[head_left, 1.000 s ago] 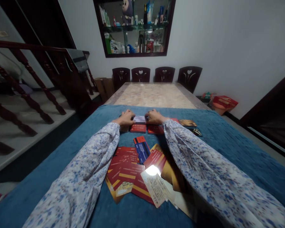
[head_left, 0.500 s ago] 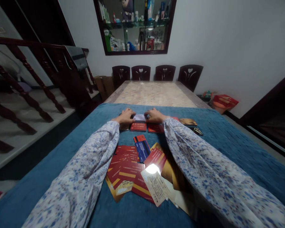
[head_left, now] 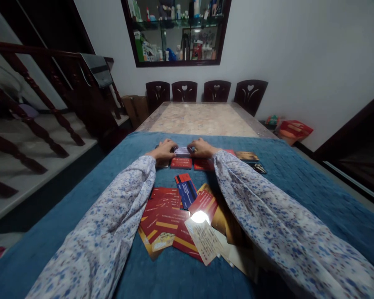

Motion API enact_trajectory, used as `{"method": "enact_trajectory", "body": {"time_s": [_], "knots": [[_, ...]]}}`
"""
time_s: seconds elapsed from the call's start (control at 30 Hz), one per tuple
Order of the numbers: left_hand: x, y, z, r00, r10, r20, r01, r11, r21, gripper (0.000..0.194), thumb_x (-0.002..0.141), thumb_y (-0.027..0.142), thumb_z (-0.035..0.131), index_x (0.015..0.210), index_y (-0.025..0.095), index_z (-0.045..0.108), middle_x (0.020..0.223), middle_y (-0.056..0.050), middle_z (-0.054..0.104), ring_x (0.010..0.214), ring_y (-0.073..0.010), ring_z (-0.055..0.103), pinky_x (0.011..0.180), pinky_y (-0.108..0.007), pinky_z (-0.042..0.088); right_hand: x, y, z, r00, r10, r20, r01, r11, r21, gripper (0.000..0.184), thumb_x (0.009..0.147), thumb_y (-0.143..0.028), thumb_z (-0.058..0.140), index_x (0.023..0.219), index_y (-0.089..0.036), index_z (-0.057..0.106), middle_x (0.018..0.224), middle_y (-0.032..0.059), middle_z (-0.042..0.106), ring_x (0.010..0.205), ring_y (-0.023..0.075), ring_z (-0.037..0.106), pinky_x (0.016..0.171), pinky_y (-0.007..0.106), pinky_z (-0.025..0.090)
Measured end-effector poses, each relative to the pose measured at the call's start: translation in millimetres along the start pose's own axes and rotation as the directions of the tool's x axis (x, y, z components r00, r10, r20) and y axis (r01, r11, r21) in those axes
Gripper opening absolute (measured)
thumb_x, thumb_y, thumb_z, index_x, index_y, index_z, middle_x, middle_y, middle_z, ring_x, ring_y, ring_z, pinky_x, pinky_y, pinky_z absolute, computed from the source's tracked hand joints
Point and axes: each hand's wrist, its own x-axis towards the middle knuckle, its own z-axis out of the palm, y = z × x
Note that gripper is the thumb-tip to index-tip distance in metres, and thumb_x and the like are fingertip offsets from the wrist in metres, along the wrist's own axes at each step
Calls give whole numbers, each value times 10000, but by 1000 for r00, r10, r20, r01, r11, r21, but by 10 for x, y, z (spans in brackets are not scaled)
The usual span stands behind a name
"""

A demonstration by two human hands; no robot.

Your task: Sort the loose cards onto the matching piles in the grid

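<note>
At the far row of card stacks, my left hand (head_left: 163, 150) and my right hand (head_left: 203, 149) curl around the two ends of a pale stack of cards (head_left: 182, 152). The fingers of both hands are bent in against its sides, and some fingertips are hidden. Just in front of that pale stack lies a red stack of cards (head_left: 181, 163). Another red stack (head_left: 202, 165) sits partly under my right hand. Nearer me, a dark blue card with a red end (head_left: 187, 192) lies beside loose red cards (head_left: 165, 207) and a cream card with printed text (head_left: 202, 242).
A blue cloth (head_left: 299, 199) covers the near part of the long table (head_left: 199, 118). Right of my right hand stand a gold-brown stack (head_left: 247, 156) and a black patterned card (head_left: 259, 167). Wooden chairs (head_left: 184, 92) line the far end.
The whole view has shifted slightly, so things sit a little higher in the picture. Both hands stay at the pale stack of cards, and the loose cards lie as before.
</note>
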Motion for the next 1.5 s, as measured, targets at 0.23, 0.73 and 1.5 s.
{"method": "enact_trajectory", "body": {"time_s": [0.23, 0.73, 1.5], "knots": [[1, 14, -17, 1000, 7, 11, -7, 1000, 17, 452, 813, 291, 585, 1254, 217, 654, 1307, -100, 644, 1381, -327, 415, 1144, -514, 360, 5, 10, 0, 1000, -1, -2, 1, 1000, 3, 501, 865, -389, 694, 1354, -283, 674, 1363, 94, 666, 1254, 345, 536, 929, 357, 464], [-173, 47, -26, 996, 53, -76, -54, 999, -5, 402, 895, 255, 516, 1260, 228, 681, 1378, -102, 626, 1388, -328, 372, 1164, -590, 293, -68, 14, -18, 1000, 12, -28, -11, 1000, 28, 594, 886, -422, 676, 1456, -281, 593, 1453, 129, 590, 1312, 388, 468, 972, 434, 450], [-763, 251, 238, 893, 253, -372, -262, 965, 27, 243, 901, 139, 553, 981, 189, 777, 916, -95, 656, 1026, -271, 494, 952, -459, 422, -776, -172, -105, 972, -121, -202, 124, 992, 1, 244, 939, -187, 546, 1039, -187, 768, 1070, 120, 726, 1017, 266, 517, 711, 334, 282]]}}
